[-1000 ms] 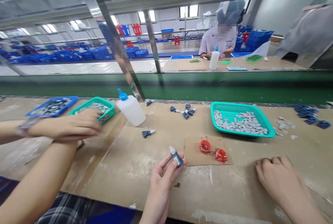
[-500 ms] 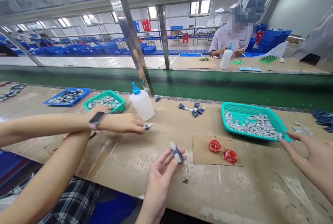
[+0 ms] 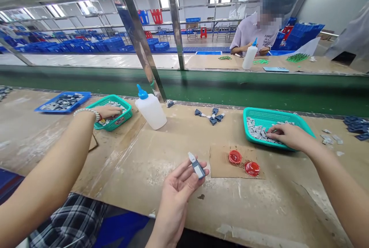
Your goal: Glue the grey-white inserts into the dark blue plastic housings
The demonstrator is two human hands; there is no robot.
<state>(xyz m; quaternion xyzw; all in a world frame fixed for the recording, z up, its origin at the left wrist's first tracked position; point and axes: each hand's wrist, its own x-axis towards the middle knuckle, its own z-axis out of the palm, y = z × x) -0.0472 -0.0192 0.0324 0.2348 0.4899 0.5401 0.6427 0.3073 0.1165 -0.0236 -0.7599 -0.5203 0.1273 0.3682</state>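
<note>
My left hand [image 3: 180, 188] is closed around a small dark blue-grey plastic part [image 3: 198, 169] with a white panel and a pale pointed tip, held above the table. At the right, my right hand [image 3: 290, 134] reaches over the rim of a green basket [image 3: 272, 112]. Its fingertips are pinched together at the small grey plastic pieces [image 3: 255, 128] heaped inside. The other fingers partly hide the pile. Between my hands, two red caps [image 3: 235, 157] holding liquid stand on a cardboard piece [image 3: 220, 165].
A neighbour's hand [image 3: 108, 112] reaches into another green basket [image 3: 125, 119]. Beside it stands a white squeeze bottle [image 3: 152, 111]. Several dark parts [image 3: 213, 117] lie by the back edge, near the green belt [image 3: 201, 88]. A blue tray [image 3: 43, 110] and a dark pile [image 3: 357, 127] flank them.
My right hand has moved left from beside the basket into its pieces. My left hand still holds the part. The neighbour's hand that was placing a part near the bottle has withdrawn.
</note>
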